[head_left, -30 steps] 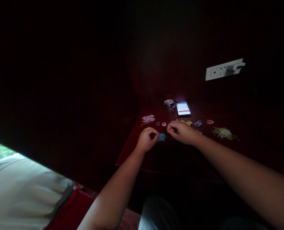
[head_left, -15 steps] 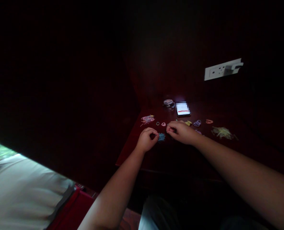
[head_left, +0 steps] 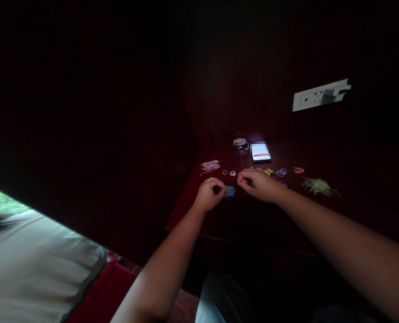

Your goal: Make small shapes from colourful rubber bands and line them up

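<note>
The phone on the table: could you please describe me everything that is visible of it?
The phone is a flat rectangle with a dark edge and a lit, mostly white screen, crossed low down by a reddish strip. Blocky blurring hides some of the display, so its content cannot be read. It lies face up on the dark red table, beyond the right hand and just right of a round clear container. Neither hand touches it.

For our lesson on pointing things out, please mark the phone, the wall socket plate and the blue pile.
Phone (head_left: 260, 151): head view, on its lit screen.
Wall socket plate (head_left: 299, 102): head view, on its left end.
Blue pile (head_left: 230, 191): head view, at its middle.
</note>
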